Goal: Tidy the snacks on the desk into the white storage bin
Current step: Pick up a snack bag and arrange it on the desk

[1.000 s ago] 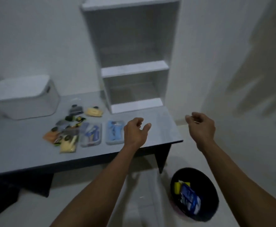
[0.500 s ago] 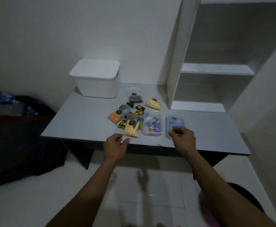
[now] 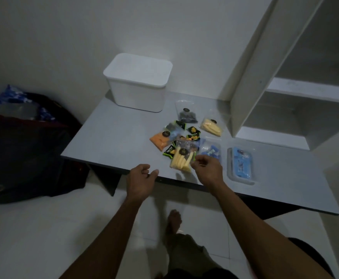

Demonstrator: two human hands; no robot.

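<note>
Desk (image 3: pixel 112 141) holds lidded white storage bin (image 3: pixel 138 83), long axis left-right.

I'm looking at a dim room with plain white walls (image 3: pixel 64 37) and a pale tiled floor (image 3: pixel 33 238) along the bottom. A white open shelf unit (image 3: pixel 251 81) stands at upper right on a grey desk (image 3: pixel 114 141); a dark bag (image 3: pixel 23 158) slumps at left.

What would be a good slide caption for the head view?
Both hands reach toward snack packets on the desk; the white storage bin stays lidded.
</note>
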